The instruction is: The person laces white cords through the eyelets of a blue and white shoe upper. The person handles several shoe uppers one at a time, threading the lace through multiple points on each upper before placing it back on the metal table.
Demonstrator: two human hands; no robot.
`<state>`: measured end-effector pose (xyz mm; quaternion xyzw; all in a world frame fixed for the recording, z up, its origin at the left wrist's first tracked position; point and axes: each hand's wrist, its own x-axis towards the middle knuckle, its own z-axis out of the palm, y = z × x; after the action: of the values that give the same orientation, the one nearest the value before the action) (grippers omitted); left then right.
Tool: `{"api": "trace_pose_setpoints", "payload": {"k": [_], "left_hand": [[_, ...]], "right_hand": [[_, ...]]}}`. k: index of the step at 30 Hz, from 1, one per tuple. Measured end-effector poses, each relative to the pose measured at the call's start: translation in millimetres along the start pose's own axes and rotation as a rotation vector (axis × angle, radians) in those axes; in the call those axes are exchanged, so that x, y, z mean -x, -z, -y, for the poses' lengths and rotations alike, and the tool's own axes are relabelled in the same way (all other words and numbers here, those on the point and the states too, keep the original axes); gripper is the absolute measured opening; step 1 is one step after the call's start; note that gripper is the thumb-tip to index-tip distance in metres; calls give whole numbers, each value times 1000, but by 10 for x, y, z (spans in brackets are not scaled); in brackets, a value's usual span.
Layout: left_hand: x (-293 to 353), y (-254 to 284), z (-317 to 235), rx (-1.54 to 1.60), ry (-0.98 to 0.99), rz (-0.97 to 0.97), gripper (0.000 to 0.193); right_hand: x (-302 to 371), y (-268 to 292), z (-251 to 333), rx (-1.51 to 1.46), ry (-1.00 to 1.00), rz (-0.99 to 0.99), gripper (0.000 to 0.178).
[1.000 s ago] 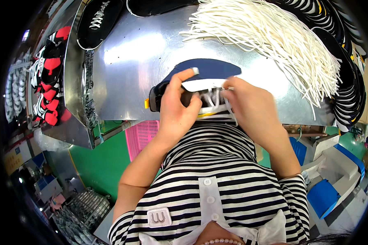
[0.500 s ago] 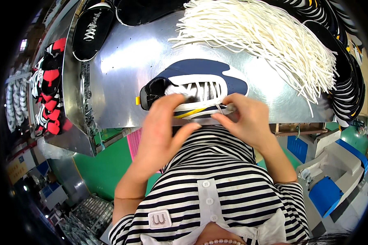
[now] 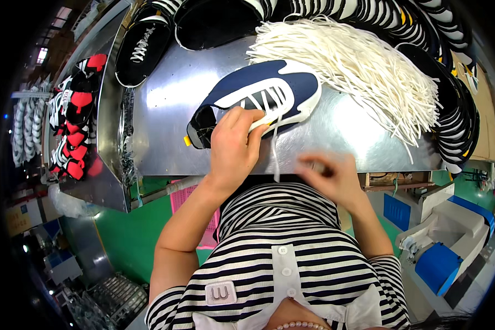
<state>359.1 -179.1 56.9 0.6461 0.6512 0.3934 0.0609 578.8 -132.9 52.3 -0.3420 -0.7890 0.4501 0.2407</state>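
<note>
A navy-and-white shoe upper (image 3: pixel 301 87) lies tilted on the metal table, its toe pointing to the upper right and a yellow tab at its heel. White lace crosses the opening in several rows. My left hand (image 3: pixel 234 148) is closed, thumb and fingers pinching the near edge of the upper beside the eyelets. A loose end of white shoelace (image 3: pixel 275 157) hangs from there down to the table's front edge. Apart from the shoe, to its lower right, is my right hand (image 3: pixel 338 179), its fingers curled and smeared by motion; whether they hold anything is hidden.
A big bundle of white laces (image 3: pixel 357 66) lies at the back right of the metal table (image 3: pixel 176 121). Stacked black shoe uppers (image 3: pixel 459 115) line the right and far edges. A laced black upper (image 3: pixel 140 52) rests at far left, with red-and-black pieces (image 3: pixel 80 104) beyond the table.
The shoe upper has turned, its toe now further up and away. My left hand has gone from open to pinching its edge. My right hand has left the shoe and dropped lower; lace now hangs loose.
</note>
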Motion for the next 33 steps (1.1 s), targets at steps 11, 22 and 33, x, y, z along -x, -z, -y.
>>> {"api": "trace_pose_setpoints", "payload": {"k": [11,22,33], "left_hand": [[-43,168,-232,0,-123,34,24],[-91,39,18,-131,129,431,24],[-123,-51,55,29,245,383,23]], "right_hand": [[-213,-298,-42,-789,-297,191,9],[-639,-157,-152,-169,80,-160,15],[-817,-290,-331,-98,196,-233,16]]}}
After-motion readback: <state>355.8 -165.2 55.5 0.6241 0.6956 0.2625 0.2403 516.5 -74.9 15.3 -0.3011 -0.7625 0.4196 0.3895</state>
